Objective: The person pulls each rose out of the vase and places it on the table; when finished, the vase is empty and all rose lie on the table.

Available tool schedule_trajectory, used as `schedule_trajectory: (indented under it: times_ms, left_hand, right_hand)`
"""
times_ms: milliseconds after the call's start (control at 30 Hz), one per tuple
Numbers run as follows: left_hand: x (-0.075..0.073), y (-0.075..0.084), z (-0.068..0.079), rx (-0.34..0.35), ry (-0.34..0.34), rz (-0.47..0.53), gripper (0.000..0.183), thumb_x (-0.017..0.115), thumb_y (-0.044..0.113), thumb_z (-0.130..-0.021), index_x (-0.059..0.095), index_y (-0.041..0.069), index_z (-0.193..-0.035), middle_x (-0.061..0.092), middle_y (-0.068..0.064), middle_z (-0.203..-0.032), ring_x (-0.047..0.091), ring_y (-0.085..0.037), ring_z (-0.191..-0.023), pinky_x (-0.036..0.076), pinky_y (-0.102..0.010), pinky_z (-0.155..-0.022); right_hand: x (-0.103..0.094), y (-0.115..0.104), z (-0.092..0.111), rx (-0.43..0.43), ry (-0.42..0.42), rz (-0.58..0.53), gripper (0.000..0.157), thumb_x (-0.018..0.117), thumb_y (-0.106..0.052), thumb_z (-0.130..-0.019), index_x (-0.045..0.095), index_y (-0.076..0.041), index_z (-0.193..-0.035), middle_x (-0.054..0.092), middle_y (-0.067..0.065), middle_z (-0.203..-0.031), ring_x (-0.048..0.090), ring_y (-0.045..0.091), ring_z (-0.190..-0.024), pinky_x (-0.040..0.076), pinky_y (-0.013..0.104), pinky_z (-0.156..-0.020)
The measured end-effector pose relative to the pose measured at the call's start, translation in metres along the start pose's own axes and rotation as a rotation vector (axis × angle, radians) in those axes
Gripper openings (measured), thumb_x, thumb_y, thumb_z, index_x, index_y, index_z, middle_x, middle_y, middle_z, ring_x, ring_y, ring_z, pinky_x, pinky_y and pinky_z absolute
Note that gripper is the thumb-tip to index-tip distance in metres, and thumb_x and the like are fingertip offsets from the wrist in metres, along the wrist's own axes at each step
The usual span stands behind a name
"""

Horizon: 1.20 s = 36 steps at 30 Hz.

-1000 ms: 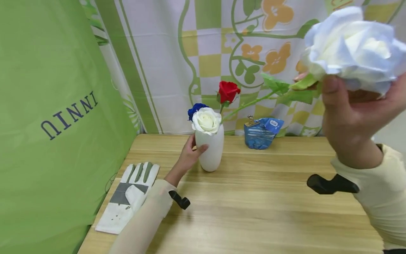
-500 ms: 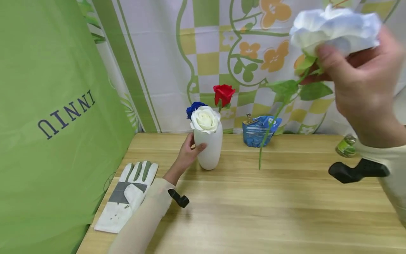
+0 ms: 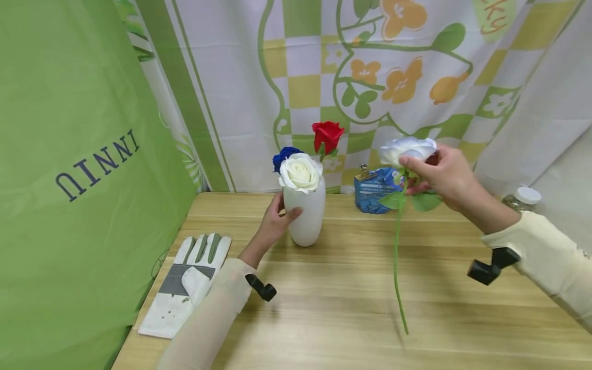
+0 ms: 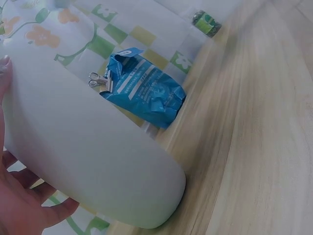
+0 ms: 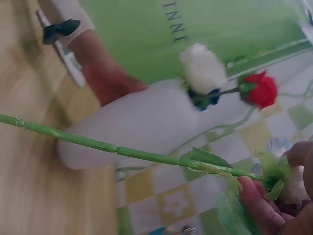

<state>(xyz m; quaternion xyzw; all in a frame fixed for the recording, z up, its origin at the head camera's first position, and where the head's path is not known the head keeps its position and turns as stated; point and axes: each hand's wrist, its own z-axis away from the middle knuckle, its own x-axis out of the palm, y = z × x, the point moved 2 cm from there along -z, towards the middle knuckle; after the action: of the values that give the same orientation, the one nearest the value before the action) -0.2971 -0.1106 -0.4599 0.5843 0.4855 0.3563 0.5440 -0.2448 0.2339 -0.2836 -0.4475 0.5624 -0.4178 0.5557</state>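
Observation:
My left hand (image 3: 274, 224) grips the side of a white vase (image 3: 307, 218) that stands upright on the table. In the vase are a white rose (image 3: 300, 172), a blue rose (image 3: 283, 157) and a red rose (image 3: 328, 137). To the right, my right hand (image 3: 446, 174) pinches a pale blue-white artificial rose (image 3: 407, 150) just under its bloom. Its green stem (image 5: 142, 155) hangs down over the table in the head view and crosses in front of the vase in the right wrist view. The rose is apart from the vase.
A blue bag (image 3: 373, 191) with a metal clip stands at the table's back edge. Behind my right wrist is a white-lidded jar (image 3: 524, 198). A white and grey glove (image 3: 185, 288) lies at the left of the wooden table (image 3: 324, 318). A patterned curtain hangs behind.
My right hand has lifted the pale rose's stem out of the vase, moved it right, then lowered it over the table. The left hand has stayed on the vase.

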Motion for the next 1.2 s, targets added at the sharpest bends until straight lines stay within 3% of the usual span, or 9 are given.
schedule_trajectory:
  times_ms: [167,433,600,900,1200]
  left_hand:
    - [0.0,0.003,0.002,-0.018,-0.001,-0.012,0.106,0.071,0.075,-0.07,0.035,0.017,-0.151,0.046,-0.012,-0.152,0.043,-0.032,-0.142,0.04,-0.055,-0.115]
    - [0.0,0.005,0.002,-0.001,0.004,-0.006,0.102,0.071,0.073,-0.073,0.037,0.016,-0.15,0.048,-0.012,-0.149,0.045,-0.031,-0.139,0.041,-0.054,-0.113]
    - [0.001,0.004,0.003,0.009,-0.007,0.009,0.098,0.071,0.068,-0.077,0.036,0.014,-0.152,0.047,-0.014,-0.149,0.044,-0.032,-0.139,0.04,-0.055,-0.114]
    - [0.001,0.004,0.003,0.01,0.012,-0.002,0.106,0.07,0.075,-0.071,0.035,0.016,-0.152,0.047,-0.013,-0.149,0.044,-0.032,-0.139,0.04,-0.056,-0.114]
    - [0.003,0.003,0.001,0.0,0.009,-0.007,0.109,0.07,0.078,-0.067,0.036,0.016,-0.151,0.048,-0.013,-0.149,0.045,-0.032,-0.139,0.041,-0.055,-0.113]
  right_hand:
    - [0.003,0.036,-0.004,0.084,-0.07,0.121,0.046,0.065,-0.031,-0.098,0.046,0.004,-0.122,0.066,-0.005,-0.078,0.067,0.012,-0.061,0.063,0.035,-0.063]
    - [-0.001,0.073,-0.01,0.2,-0.101,0.103,0.045,0.064,-0.035,-0.098,0.045,-0.001,-0.121,0.067,-0.004,-0.077,0.068,0.011,-0.063,0.063,0.034,-0.067]
    - [-0.004,0.096,-0.012,0.257,-0.106,0.13,0.05,0.064,-0.034,-0.098,0.045,0.005,-0.123,0.067,-0.001,-0.079,0.07,0.011,-0.065,0.063,0.034,-0.069]
    - [0.002,0.128,-0.015,0.278,-0.122,0.1,0.042,0.063,-0.028,-0.099,0.047,0.008,-0.117,0.066,-0.001,-0.077,0.069,0.01,-0.062,0.063,0.033,-0.066]
    - [0.008,0.147,-0.013,0.306,-0.155,0.153,0.044,0.063,-0.028,-0.1,0.047,0.008,-0.12,0.068,0.003,-0.075,0.068,0.01,-0.059,0.062,0.033,-0.063]
